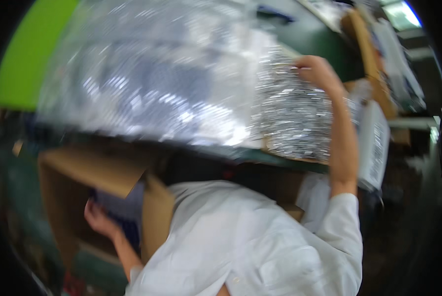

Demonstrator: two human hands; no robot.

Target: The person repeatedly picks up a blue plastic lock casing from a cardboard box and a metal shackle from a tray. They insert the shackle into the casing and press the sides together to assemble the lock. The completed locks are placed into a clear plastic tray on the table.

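My left hand [101,221] is inside an open cardboard box [157,217] at the lower left, fingers slightly bent and apart. Beside it in the box are purple-blue things [124,207], too blurred to name. My right hand [318,74] is reached out at the far edge of a heap of thin, shiny silver pieces [295,113], its fingers curled in. What its fingertips grip is too small and smeared to make out. Left of the heap, clear glossy plastic packaging [147,79] spreads over the table, with dark blue patches showing through.
A bright green panel [31,54] stands at the far left. The dark green tabletop [319,37] shows at the back, with a dark blue object [276,14] on it. To the right are a white package [374,148] and a cardboard edge [371,59].
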